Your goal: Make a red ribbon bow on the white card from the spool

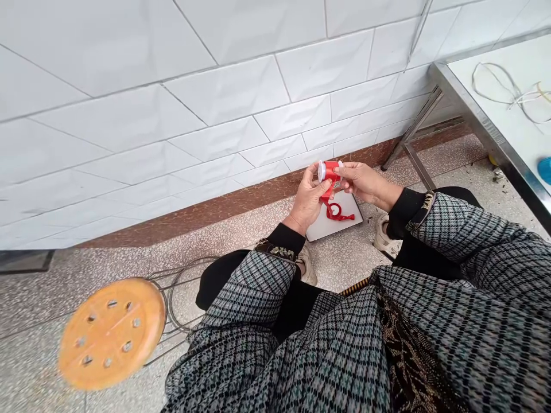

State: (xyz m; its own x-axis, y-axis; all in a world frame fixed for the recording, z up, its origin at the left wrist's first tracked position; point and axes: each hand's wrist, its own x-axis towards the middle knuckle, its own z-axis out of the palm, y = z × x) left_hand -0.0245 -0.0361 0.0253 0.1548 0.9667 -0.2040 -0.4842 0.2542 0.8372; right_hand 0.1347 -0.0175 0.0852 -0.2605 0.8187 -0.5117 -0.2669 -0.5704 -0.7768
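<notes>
My left hand [307, 198] and my right hand [364, 182] meet in front of me over the floor. Between them they hold a small spool of red ribbon [329, 171] with a white end disc. A loose red ribbon tail [336, 211] curls down from the spool. My left fingers grip the spool's near side. My right fingers pinch its right end. Both arms wear grey houndstooth sleeves with black cuffs.
A white flat board [340, 225] lies on the speckled floor under the hands, between my shoes. An orange round stool [111, 332] with a wire frame stands at lower left. A steel-edged table [495, 129] with loose cords is at right. A white tiled wall rises ahead.
</notes>
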